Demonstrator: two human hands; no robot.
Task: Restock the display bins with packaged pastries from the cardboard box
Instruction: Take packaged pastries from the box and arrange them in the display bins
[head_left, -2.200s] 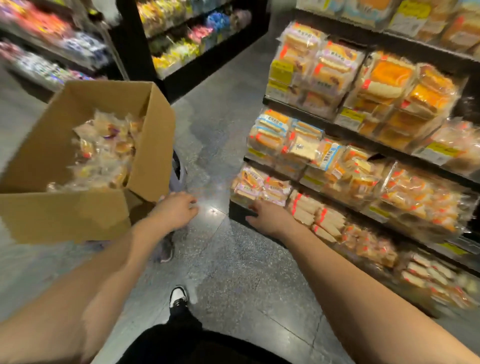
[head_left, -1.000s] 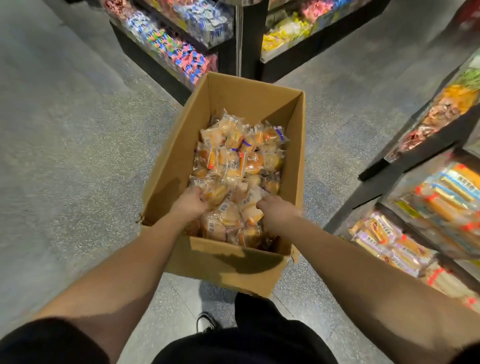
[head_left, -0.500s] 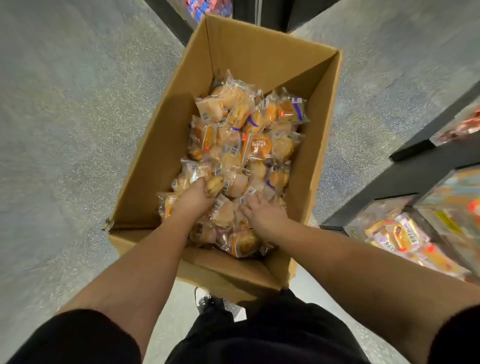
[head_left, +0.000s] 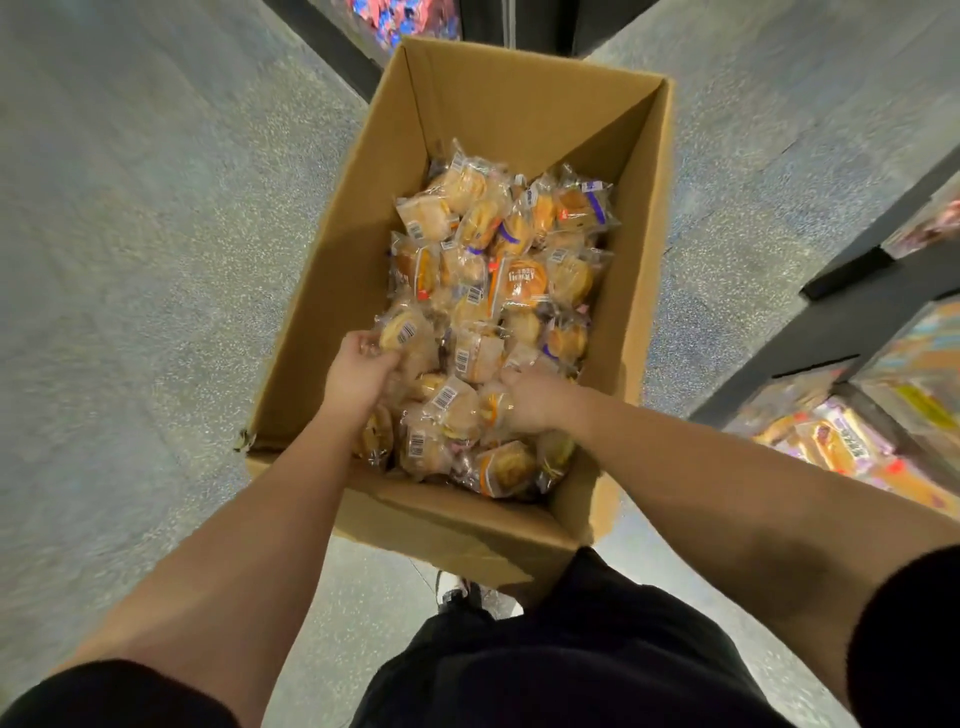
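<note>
The floor (head_left: 130, 260) of grey speckled stone filled most of the view, and the shelves (head_left: 878, 364) of wrapped goods stood at your right edge, blurred. The cardboard box (head_left: 332, 260) sat open on the floor just in front of your legs, its flaps up. Inside it lay the packaged pastries (head_left: 498, 291), a loose heap of small clear wrappers piled toward the near end, the far end bare. Your left hand (head_left: 358, 371) was in the box, its grip curled round one pastry packet (head_left: 402, 332) at the left of the heap. Your right hand (head_left: 530, 402) was pressed into the heap beside it, fingers curled among the wrappers and apparently pinching them. No packet had yet reached the display bins (head_left: 831, 441), which lay near, low at your right.

Likely faults from here: the wrappers looked slick and loosely stacked, so an overfull grip would probably shed packets onto the floor during the swing to the shelves. A hard squeeze might crush the soft cakes. Mixed labels in the heap could also put a packet in the wrong bin.
</note>
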